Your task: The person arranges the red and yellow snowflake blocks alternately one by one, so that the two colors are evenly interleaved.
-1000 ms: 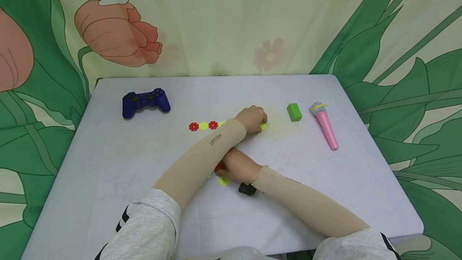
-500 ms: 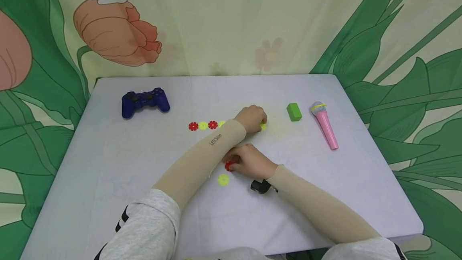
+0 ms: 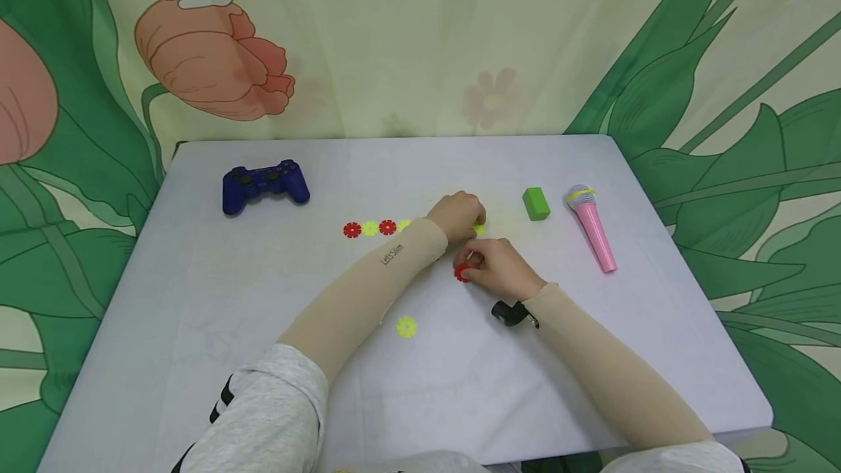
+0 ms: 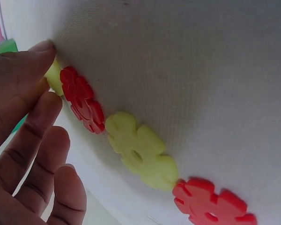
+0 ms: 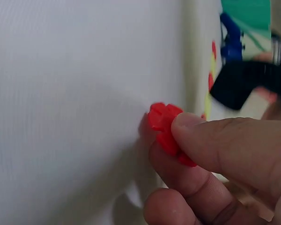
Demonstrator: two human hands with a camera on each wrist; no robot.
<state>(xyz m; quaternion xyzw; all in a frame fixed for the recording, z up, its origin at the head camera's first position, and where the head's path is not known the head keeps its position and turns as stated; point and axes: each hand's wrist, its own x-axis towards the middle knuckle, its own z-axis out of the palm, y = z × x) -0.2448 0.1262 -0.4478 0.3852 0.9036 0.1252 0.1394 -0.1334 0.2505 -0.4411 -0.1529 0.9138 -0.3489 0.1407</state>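
Thumb and index finger of my right hand (image 3: 506, 270) pinch a red flower-shaped plastic disc (image 5: 165, 129), held close over the table. My left hand (image 3: 456, 216) reaches across to the right end of a row of alternating red and yellow discs. Its fingertips grip the yellow disc (image 4: 55, 78) at that end; the other fingers are loosely bent. Beside it in the left wrist view lie a red disc (image 4: 83, 101), a yellow disc (image 4: 141, 151) and another red disc (image 4: 213, 202). The left hand and sleeve cover the row's middle in the head view.
A single yellow disc (image 3: 406, 327) lies nearer the front. The blue game controller (image 3: 266, 186) is at the back left. To the right are a green block (image 3: 536, 204) and a pink toy microphone (image 3: 593, 231). The left forearm (image 3: 371, 287) crosses the white table (image 3: 197, 327).
My right hand has carried the red disc from beside the loose yellow disc toward the back right, out from under the left forearm. The left hand stays at the row's end.
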